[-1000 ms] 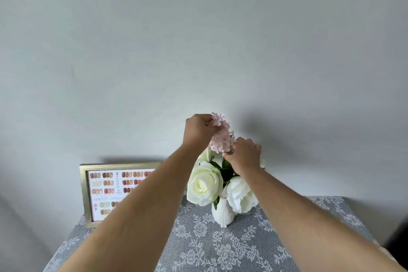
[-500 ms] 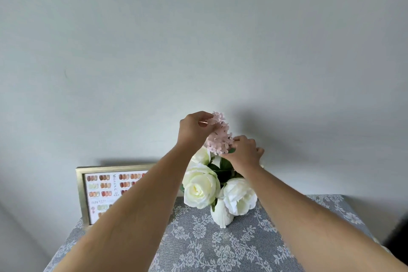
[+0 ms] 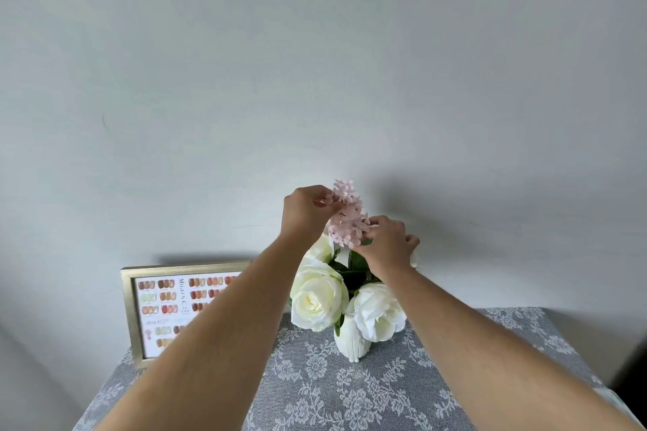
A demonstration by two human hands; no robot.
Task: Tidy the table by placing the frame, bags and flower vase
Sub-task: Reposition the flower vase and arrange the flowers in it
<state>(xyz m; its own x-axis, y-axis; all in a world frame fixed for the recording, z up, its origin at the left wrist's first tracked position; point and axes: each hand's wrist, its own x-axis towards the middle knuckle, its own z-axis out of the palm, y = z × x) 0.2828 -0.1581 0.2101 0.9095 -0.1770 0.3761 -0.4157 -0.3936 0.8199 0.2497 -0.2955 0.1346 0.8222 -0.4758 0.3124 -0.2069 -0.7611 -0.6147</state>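
Note:
A small white flower vase [image 3: 352, 343] stands upright at the back middle of the table, holding white roses [image 3: 317, 301] and a pink flower sprig [image 3: 348, 220] above them. My left hand [image 3: 304, 210] pinches the top of the pink sprig. My right hand [image 3: 388, 243] grips the sprig's lower part among the green leaves. A gold picture frame [image 3: 127, 311] with a nail-colour chart leans against the wall at the back left, partly hidden by my left forearm. No bags are in view.
The table carries a grey cloth with a white lace flower pattern [image 3: 350, 402]. A plain pale wall [image 3: 315, 80] rises directly behind the table. The table's right edge drops off beside a dark area [image 3: 630, 371].
Both hands stay on the pink sprig; the left hand's fingers have shifted slightly at its top. The vase and frame have not moved on the table.

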